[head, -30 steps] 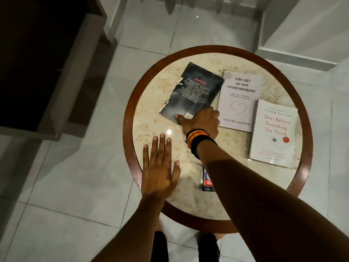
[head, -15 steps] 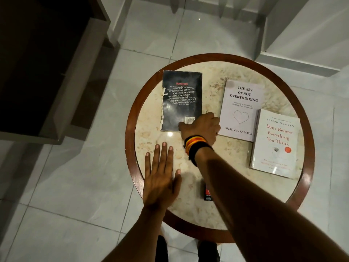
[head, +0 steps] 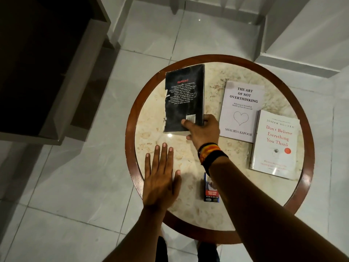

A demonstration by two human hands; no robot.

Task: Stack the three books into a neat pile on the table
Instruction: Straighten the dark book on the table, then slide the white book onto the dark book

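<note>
I count three books on my round worktop. My right grip clasps the black book at its near corner, left of two white books. My left grip lies flat, fingers spread.

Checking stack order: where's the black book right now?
Head view: the black book sits on the table's far left, gripped at its near corner by the right hand, left of the Overthinking book.
</note>
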